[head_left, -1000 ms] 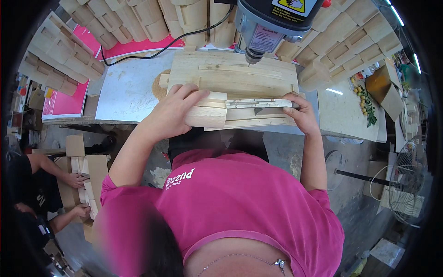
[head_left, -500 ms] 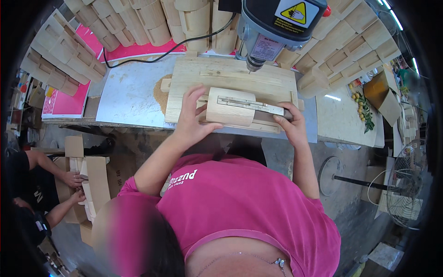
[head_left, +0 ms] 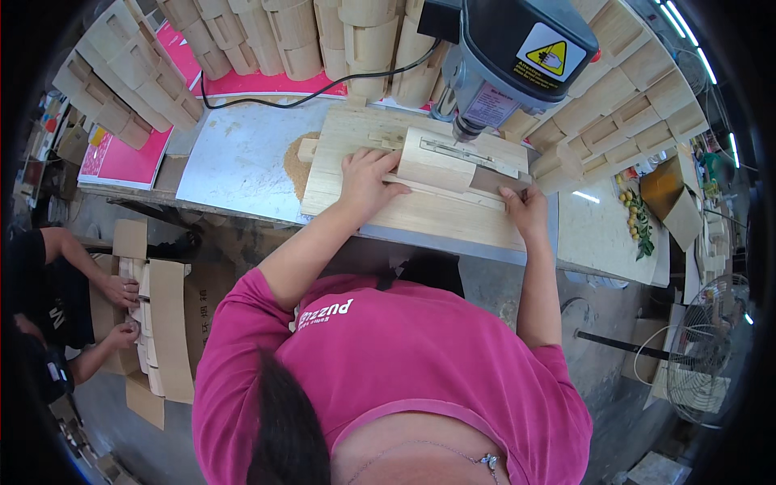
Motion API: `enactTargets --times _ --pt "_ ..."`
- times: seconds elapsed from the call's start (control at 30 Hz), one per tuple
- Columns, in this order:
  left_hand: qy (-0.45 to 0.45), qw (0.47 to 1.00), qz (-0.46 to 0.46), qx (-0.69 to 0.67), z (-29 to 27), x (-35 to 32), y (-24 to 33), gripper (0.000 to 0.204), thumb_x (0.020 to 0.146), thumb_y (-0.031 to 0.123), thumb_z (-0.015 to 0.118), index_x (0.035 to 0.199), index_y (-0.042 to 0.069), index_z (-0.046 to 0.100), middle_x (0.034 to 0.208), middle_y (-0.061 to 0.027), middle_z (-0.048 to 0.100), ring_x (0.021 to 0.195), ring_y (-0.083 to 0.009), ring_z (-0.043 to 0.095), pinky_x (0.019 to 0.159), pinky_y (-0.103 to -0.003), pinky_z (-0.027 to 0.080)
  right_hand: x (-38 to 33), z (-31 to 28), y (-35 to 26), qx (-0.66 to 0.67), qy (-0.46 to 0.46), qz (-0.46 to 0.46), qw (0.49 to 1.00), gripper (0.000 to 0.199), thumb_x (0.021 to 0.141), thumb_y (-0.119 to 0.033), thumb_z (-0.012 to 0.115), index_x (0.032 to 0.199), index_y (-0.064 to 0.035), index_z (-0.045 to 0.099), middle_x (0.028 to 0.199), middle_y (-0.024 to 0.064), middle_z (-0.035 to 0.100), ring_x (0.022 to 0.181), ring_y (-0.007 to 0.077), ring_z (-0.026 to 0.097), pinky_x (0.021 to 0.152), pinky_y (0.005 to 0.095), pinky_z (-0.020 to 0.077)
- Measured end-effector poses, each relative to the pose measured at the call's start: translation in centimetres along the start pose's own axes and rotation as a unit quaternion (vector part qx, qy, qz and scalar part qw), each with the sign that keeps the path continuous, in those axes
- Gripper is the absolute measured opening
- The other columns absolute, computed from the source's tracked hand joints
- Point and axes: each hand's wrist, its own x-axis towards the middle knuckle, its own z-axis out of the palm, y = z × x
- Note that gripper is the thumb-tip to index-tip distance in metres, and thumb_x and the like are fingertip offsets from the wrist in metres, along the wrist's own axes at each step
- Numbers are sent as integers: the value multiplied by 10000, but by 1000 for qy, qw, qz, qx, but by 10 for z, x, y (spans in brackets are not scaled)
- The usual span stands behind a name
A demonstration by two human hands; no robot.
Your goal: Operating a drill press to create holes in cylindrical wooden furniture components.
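A pale, rounded wooden block [head_left: 436, 166] lies on a wooden board [head_left: 388, 222], beneath the chuck of a drill press [head_left: 466, 128]. Along its top runs a narrow slotted metal strip [head_left: 465, 155], reaching past the block's right end. Under the strip's right part, a grey-brown bar [head_left: 493, 179] juts out of the block. My left hand [head_left: 368, 184] is closed about the block's left end, thumb on the near side. With thumb and fingers, my right hand [head_left: 525, 210] grips the bar's right end. The drill's tip is very close to the strip; I cannot tell whether they touch.
Stacked wooden pieces [head_left: 283, 40] line the bench's back, with more at right [head_left: 638, 97]. A black cable [head_left: 323, 81] crosses behind. Sawdust [head_left: 301, 166] lies left of the board. Lower left, another person's hands [head_left: 121, 311] are at a carton [head_left: 171, 323]. A fan [head_left: 703, 347] stands right.
The block with its strip and bar has moved away from me and rightward, under the drill chuck. My left hand has closed from spread fingers onto the block's end; my right hand moved along.
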Motion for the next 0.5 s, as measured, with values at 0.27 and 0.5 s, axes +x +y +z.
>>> enactTargets --times 0.27,0.5 --pt "-94 994 -15 -59 -8 8 -24 510 540 266 772 1017 159 628 786 12 561 873 -200 501 806 -372 305 14 5 -7 14 -41 -12 999 330 753 -106 686 1043 -11 561 641 -2 548 537 67 459 497 235 383" --pt "-96 990 15 -107 -6 9 -29 372 601 257 762 930 128 645 747 -9 527 783 -188 519 826 -349 325 29 -47 -88 -84 -22 -116 989 401 773 -146 671 1130 -23 534 672 -11 526 620 69 480 565 215 396"
